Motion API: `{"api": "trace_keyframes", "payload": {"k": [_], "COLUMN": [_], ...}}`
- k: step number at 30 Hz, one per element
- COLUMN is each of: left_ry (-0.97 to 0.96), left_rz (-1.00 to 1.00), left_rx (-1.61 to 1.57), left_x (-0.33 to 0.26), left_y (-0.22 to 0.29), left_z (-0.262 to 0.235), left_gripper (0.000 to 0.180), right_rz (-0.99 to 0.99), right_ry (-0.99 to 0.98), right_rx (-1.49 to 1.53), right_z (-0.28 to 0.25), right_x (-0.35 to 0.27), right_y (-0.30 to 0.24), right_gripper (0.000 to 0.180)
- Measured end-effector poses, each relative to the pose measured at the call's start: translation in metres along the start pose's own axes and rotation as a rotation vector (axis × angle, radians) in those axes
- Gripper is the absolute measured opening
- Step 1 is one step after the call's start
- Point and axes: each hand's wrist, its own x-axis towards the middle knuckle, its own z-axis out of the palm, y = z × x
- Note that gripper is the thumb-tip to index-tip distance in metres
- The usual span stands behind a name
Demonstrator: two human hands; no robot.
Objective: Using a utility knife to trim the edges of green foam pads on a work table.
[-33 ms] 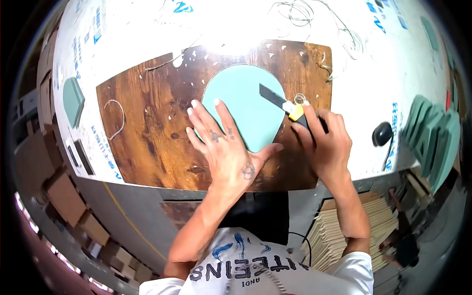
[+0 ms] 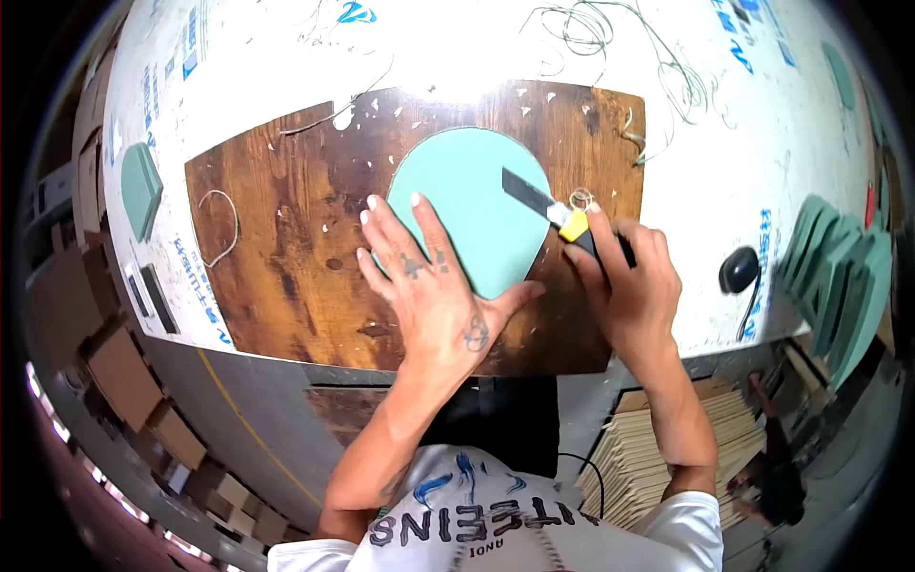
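Note:
A teal teardrop-shaped panel (image 2: pixel 477 181) lies on a dark brown wooden board (image 2: pixel 295 238), its rounded end away from me and its point toward me. My left hand (image 2: pixel 438 296) rests flat on the panel's left and near part, fingers spread, the thumb reaching past its narrow end. In my right hand (image 2: pixel 634 276) is a utility knife (image 2: pixel 574 227) with a yellow slider and a dark handle. Its long dark blade stretches over the panel's right edge, pointing up and left. Whether the blade touches the surface I cannot tell. A small loop of cord (image 2: pixel 580 198) sits beside the knife.
Teal panels (image 2: pixel 839 276) stand stacked at the right, near a black mouse-like object (image 2: pixel 739 270) with a cord. Another teal piece (image 2: pixel 140 191) lies at the left. Thin strings (image 2: pixel 581 33) tangle on the white table (image 2: pixel 457 38). Pale slats (image 2: pixel 677 448) are piled below, near another person (image 2: pixel 777 491).

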Motion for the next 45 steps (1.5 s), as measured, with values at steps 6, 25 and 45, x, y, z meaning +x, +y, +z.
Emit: {"api": "trace_keyframes", "payload": {"k": [6, 25, 45], "left_ry": [0.077, 0.085, -0.213], "left_rz": [0.046, 0.052, 0.597], "left_rx": [-0.007, -0.104, -0.061], "left_x": [0.001, 0.002, 0.036], "left_y": [-0.001, -0.012, -0.116], "left_z": [0.004, 0.009, -0.047], "left_gripper": [0.139, 0.143, 0.099], "right_rz": [-0.149, -0.522, -0.578], "right_ry": [-0.001, -0.093, -0.221], "right_rx": [0.063, 0.059, 0.111], "right_z": [-0.003, 0.000, 0.007], "right_x": [0.012, 0.107, 0.098], "right_y": [0.028, 0.057, 0.019], "right_gripper": [0.056, 0.051, 0.053]}}
